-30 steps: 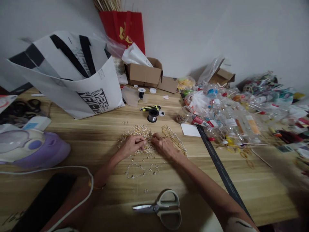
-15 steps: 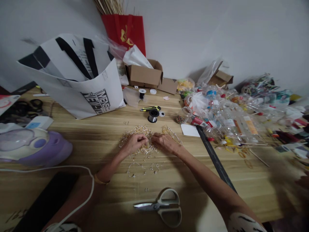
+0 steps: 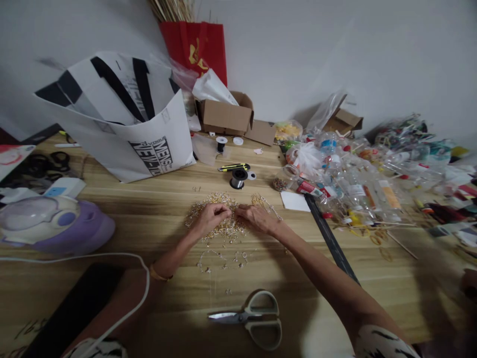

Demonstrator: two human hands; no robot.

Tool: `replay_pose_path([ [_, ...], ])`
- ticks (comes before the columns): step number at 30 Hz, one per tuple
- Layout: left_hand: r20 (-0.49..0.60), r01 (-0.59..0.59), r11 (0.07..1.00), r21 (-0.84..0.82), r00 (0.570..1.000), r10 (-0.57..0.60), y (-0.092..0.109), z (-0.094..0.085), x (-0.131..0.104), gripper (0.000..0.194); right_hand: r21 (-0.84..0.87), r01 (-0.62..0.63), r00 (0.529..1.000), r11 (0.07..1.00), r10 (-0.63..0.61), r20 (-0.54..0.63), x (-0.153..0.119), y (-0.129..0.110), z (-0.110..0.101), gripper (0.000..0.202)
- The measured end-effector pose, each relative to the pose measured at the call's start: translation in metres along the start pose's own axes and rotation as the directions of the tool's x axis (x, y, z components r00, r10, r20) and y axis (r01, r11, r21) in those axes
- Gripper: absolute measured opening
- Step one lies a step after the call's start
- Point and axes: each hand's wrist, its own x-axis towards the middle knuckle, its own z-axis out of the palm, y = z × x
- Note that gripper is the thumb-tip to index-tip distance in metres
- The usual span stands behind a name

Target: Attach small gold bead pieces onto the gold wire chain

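Observation:
My left hand [image 3: 211, 219] is over a heap of small gold and silver jewelry pieces [image 3: 227, 231], thumb and fingertips pinched together. Facing it, my right hand [image 3: 255, 218] has its fingers curled down at the heap's right side. Whatever lies between the fingertips of either hand is too small to make out. Nearer to me, a thin beaded chain [image 3: 222, 266] is laid out in a curve. Scissors with beige handles [image 3: 261, 318] lie at the front, blades pointing left. Another chain [image 3: 274, 211] rests just beyond my right hand.
Behind the heap are a wire spool [image 3: 237, 179], a yellow-black utility knife [image 3: 234, 167] and a dark thread spool [image 3: 221, 144]. Plastic bottles [image 3: 356, 191] crowd the right side. A white bag [image 3: 164, 134] and a purple-white appliance [image 3: 74, 226] stand left; a white cable [image 3: 145, 278] crosses my left forearm.
The whole view has shifted slightly, so things appear a little further right. Both hands stay at the heap with nearly the same finger pose.

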Motion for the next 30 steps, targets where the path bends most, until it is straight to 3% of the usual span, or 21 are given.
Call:
replay_pose_path([
  [3,-0.017,0.003,0.999,-0.035,1.0,-0.004,-0.003,0.003,0.002,0.02,0.106,0.032,0.997,0.994,-0.024,-0.078,0.0,0.005,-0.001,0.012],
  [9,0.076,0.051,0.998,-0.026,0.996,-0.049,-0.008,0.011,0.003,0.022,0.234,0.06,0.98,0.97,-0.012,-0.198,0.002,0.014,0.0,0.013],
  [19,0.128,0.131,0.975,-0.181,0.986,-0.108,-0.008,0.007,-0.001,0.028,0.299,0.044,0.97,0.953,0.031,-0.24,0.004,0.014,-0.002,0.013],
  [30,0.168,0.207,0.958,-0.196,0.97,-0.175,0.005,-0.001,-0.008,0.026,0.293,0.009,0.97,0.956,0.062,-0.234,-0.006,0.014,0.002,0.015],
])
